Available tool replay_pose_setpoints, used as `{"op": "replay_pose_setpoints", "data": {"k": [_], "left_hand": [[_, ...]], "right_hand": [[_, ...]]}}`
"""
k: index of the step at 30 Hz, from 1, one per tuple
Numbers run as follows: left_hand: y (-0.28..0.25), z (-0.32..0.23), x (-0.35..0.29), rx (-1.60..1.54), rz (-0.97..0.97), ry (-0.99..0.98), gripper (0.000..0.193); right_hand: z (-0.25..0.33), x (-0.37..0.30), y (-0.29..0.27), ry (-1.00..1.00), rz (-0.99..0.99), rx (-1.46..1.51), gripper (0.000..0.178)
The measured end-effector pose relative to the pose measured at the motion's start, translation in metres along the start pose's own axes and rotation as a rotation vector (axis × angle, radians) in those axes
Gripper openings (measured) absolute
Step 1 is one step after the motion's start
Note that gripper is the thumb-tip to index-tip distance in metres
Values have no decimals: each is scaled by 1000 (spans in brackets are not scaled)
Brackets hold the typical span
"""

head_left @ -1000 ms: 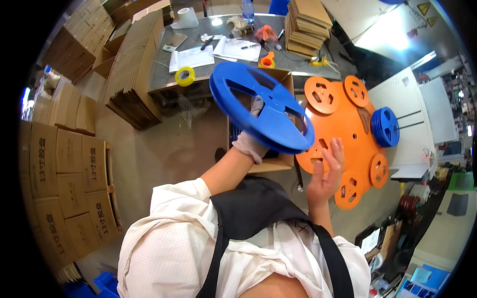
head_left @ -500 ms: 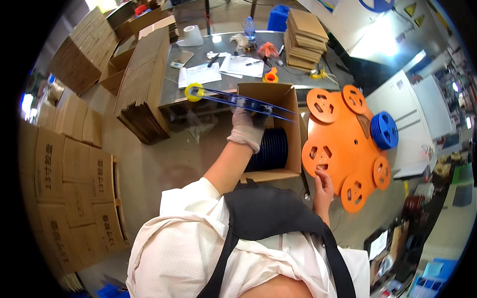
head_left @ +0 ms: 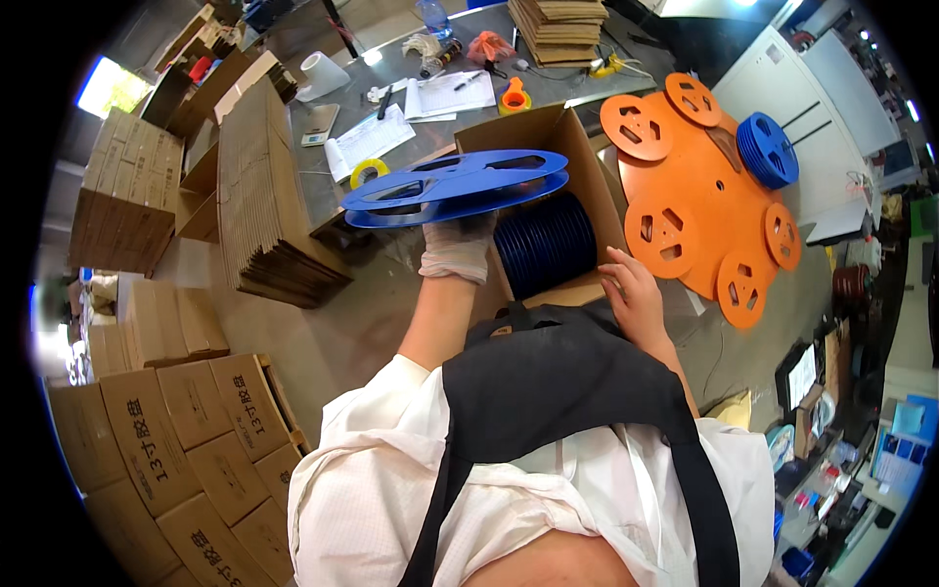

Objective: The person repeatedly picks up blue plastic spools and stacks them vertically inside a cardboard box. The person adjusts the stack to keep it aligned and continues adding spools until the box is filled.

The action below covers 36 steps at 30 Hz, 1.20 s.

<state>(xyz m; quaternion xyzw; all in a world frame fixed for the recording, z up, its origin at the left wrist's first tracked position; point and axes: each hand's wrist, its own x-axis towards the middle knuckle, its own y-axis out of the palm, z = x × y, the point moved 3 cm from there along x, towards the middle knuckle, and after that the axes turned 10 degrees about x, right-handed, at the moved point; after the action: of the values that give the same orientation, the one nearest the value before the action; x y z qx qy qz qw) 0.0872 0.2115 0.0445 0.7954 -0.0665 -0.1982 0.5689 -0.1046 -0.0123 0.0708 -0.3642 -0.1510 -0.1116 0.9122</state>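
Observation:
My gloved left hand (head_left: 456, 248) holds a blue plastic reel (head_left: 460, 162) from beneath. Its two flanges with cut-out slots lie nearly level, and the fingers are hidden under it. The reel hangs over the left side of an open cardboard box (head_left: 608, 186). Inside the box is a row of dark blue reels (head_left: 546, 247), packed side by side. My bare right hand (head_left: 636, 293) is by the box's near right corner, fingers apart and slightly bent, with nothing visible in them.
Right of the box stands an orange turntable (head_left: 719, 225) with orange discs around it and a stack of blue reels (head_left: 768, 150). A metal table (head_left: 381, 157) ahead bears papers and tape rolls. Flattened cartons (head_left: 269, 196) and stacked boxes (head_left: 186, 421) fill the left.
The reel in my left hand has tipped from nearly edge-on to show its upper flange. My right hand has moved from beside an orange disc to the box's corner. The whole view has shifted.

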Motion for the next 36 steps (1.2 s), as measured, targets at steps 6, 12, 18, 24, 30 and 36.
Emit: {"op": "replay_pose_setpoints", "data": {"k": [6,12,18,24,30,36], "left_hand": [[-46,11,4,93,175,-259,54],[-84,61,-7,96,-21,-334,52],[-114,102,-22,423,-385,-357,52],[-148,119,-14,718,-409,-301,57],[-138,161,-9,701,-392,-255,51],[-150,206,-26,735,-582,-178,49]], "right_hand": [[-3,2,24,145,131,-50,16],[-26,-26,41,288,242,-53,21],[-66,-31,62,420,368,35,24],[-131,-32,87,416,545,107,26],[-206,-15,86,424,808,138,27],[-295,5,82,450,922,78,26]]}}
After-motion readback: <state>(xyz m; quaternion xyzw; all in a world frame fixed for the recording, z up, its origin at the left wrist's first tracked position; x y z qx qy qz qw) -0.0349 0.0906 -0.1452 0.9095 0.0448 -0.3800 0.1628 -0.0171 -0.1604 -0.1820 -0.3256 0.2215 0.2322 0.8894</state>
